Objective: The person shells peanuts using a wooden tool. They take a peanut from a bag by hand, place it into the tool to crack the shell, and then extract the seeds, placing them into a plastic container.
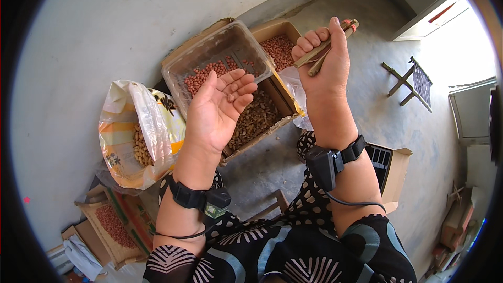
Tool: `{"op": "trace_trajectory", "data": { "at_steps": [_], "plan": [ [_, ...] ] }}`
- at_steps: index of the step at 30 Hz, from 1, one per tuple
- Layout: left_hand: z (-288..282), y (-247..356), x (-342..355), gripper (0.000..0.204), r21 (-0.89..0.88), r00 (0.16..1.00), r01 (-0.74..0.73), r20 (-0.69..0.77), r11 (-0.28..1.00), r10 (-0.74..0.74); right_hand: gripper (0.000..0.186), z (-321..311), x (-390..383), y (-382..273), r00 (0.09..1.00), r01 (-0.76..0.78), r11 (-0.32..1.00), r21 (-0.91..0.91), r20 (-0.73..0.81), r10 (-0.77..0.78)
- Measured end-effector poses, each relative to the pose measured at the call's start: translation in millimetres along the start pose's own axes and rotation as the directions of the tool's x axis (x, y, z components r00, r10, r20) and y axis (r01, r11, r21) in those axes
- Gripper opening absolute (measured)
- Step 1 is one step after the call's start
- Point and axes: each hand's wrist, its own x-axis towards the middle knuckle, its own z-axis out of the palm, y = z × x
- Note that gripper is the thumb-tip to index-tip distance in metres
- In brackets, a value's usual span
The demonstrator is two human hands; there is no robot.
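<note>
Though dark printed characters mark the white-and-yellow plastic bag (150, 111) at eight o'clock from the left hand (220, 106), they are too creased to read; a green label (215, 211) on the left wrist device (220, 198) is too small. Two wooden sticks (313, 54) lie within the right hand (331, 72), at about two o'clock from the left. Closed around them, that hand has its thumb at twelve o'clock, the sticks' red-bound end at two. The left sits palm up, loosely open, fingers toward two o'clock, a small tan piece (230, 98) at their base.
</note>
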Motion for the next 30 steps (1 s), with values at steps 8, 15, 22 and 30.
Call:
{"op": "trace_trajectory", "data": {
  "at_steps": [8,15,22,30],
  "plan": [
    [13,3,-6,0.052,-0.034,0.998,-0.018,0.061,0.999,0.02,0.038,0,2,4,1.0,-0.011,1.0,0.009,0.01,0.011],
    [15,5,-8,0.053,-0.065,0.992,-0.027,0.121,0.998,0.035,0.037,-1,6,4,1.0,-0.022,0.999,0.045,-0.007,0.023],
    [13,6,-7,0.054,-0.083,0.987,-0.043,0.15,0.996,0.056,0.034,2,7,0,0.999,-0.009,0.993,0.118,-0.038,0.013],
    [8,7,-3,0.051,-0.098,0.989,-0.087,0.115,0.991,0.098,0.034,3,8,1,0.999,-0.009,0.992,0.124,-0.05,0.016]
  ]
}}
